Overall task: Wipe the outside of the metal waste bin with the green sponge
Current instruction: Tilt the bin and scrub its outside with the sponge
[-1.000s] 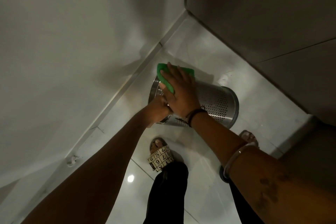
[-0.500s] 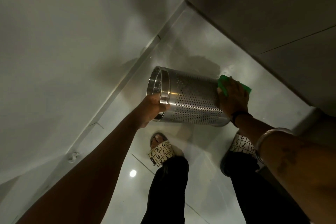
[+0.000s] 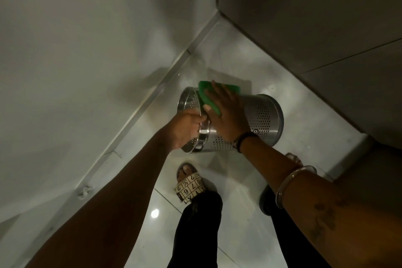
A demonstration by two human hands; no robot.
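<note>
Black trouser legs point(image 3: 195, 230) at bottom edge, w/ a patterned sandal point(image 3: 189, 185) on the L foot printed w/ numbers; other foot mostly hidden behind the R forearm. Both stand on glossy pale floor tiles point(image 3: 228, 213), one small light glint on them. R forearm carries a silver bangle point(image 3: 292, 183), plus a dark band point(image 3: 243, 140) at the wrist.

Further out, metal waste bin point(image 3: 264, 123) is held off the floor, tipped on its side, open mouth pointing L toward the wall, base toward the R. Perforated steel wall, smooth band at the rim.

Left hand point(image 3: 185, 128) grip: fingers curled over the rim at the mouth, closed on it, thumb side outside.

Right hand point(image 3: 226, 115) grip: palm flat, fingers spread, pressing the green sponge point(image 3: 207, 99) onto the bin's outer wall just by the rim, near the L hand. Sponge is pinned under the fingers, not pinched.

Beyond: pale wall point(image 3: 76, 50) on L, darker panelled wall point(image 3: 315, 17) on R, meeting in a corner.
</note>
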